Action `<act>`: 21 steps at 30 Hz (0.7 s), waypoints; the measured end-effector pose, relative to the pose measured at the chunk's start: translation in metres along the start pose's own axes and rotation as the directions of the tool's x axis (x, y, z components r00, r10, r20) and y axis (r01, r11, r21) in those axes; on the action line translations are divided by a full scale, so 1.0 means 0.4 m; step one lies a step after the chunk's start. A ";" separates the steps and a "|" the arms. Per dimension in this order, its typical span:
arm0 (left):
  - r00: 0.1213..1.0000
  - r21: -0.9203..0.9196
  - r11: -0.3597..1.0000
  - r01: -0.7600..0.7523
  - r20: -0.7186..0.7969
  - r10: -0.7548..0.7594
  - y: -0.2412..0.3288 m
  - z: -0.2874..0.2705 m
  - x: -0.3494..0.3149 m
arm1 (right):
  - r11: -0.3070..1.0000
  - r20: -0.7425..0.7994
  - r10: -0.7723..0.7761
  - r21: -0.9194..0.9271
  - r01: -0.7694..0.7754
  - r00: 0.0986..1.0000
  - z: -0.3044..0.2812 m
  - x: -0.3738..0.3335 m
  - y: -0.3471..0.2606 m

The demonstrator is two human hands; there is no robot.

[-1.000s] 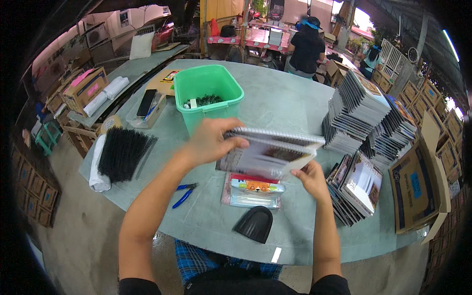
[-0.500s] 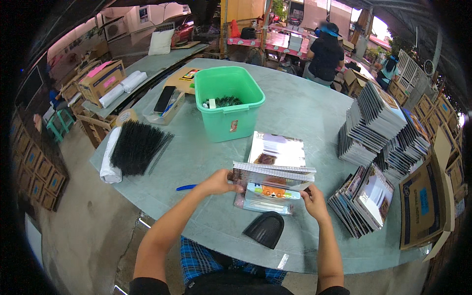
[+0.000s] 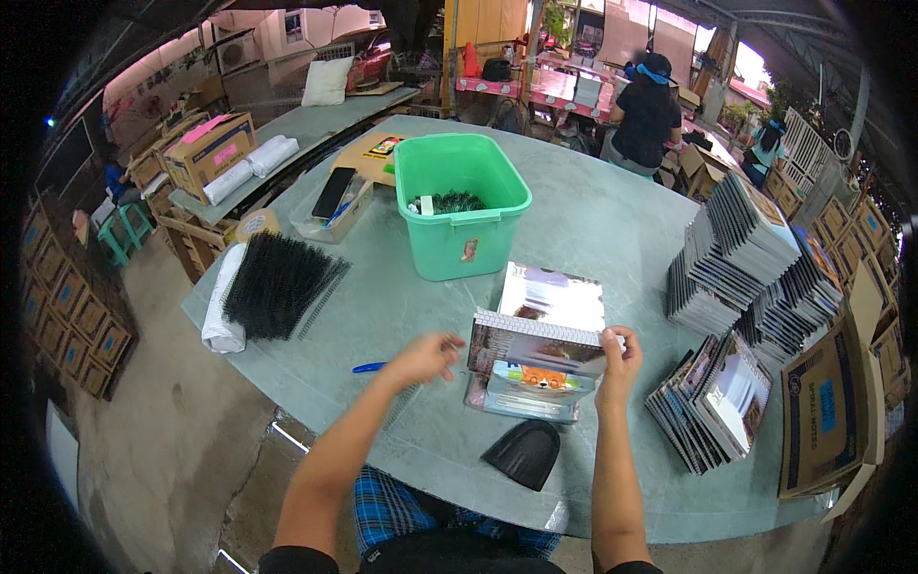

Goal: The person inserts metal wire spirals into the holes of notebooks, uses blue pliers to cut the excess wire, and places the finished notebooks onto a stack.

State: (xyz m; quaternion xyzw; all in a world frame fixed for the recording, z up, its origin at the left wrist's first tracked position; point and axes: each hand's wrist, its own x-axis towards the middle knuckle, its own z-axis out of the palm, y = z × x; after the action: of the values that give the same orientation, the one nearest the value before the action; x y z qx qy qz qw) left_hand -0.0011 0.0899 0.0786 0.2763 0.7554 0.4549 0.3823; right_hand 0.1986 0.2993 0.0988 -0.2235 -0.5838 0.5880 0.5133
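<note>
My right hand (image 3: 618,362) grips the right end of a spiral notebook (image 3: 535,340), which stands on its long edge with the white coil side up. My left hand (image 3: 427,360) is off the notebook's left end, its fingers loosely apart with nothing visible in them. Behind the held notebook another notebook (image 3: 553,292) lies with a glossy cover. In front of it lies a pack with an orange cartoon animal (image 3: 543,379). A black rounded pad (image 3: 523,454) rests nearer to me. A blue pen-like object (image 3: 368,367) lies beside my left forearm.
A green tub (image 3: 464,234) holds black coils. Black spiral coils (image 3: 277,287) lie piled on a white roll at left. A phone (image 3: 333,193) rests on a tray. Notebook stacks (image 3: 732,253) and an open carton (image 3: 822,402) stand at right. A person (image 3: 645,120) sits beyond the table.
My left hand has let go of the notebook's left end and drawn away to the left. My right hand has moved up along the right end and still holds it.
</note>
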 end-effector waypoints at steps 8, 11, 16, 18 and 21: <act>0.863 -0.617 0.651 -0.441 -0.491 0.119 -0.005 0.116 0.165 | 0.995 0.057 0.090 -0.055 -0.087 0.994 0.027 -0.008 0.006; 0.899 -0.638 0.685 -0.352 -0.434 0.058 0.026 0.132 0.149 | 0.994 0.062 0.084 -0.071 -0.080 0.995 0.008 -0.016 0.008; 0.951 -0.483 0.854 -0.192 -0.305 0.042 0.001 0.109 0.127 | 1.000 -0.039 0.006 -0.025 -0.007 0.999 0.020 0.011 0.047; 0.935 -0.358 0.914 -0.189 -0.351 0.056 0.009 0.115 0.109 | 0.979 -0.087 -0.107 -0.182 0.090 0.990 0.014 0.009 0.046; 0.868 -0.093 0.970 -0.226 -0.472 0.157 -0.035 0.098 0.102 | 0.697 0.043 -0.535 -0.541 0.470 0.844 0.066 -0.014 -0.050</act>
State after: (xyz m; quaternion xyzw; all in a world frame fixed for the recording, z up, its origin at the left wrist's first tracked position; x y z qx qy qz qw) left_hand 0.0079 0.1335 0.0411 0.2054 0.7580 0.5969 0.1641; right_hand 0.1850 0.2782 0.1209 -0.2228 -0.7302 0.2254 0.6053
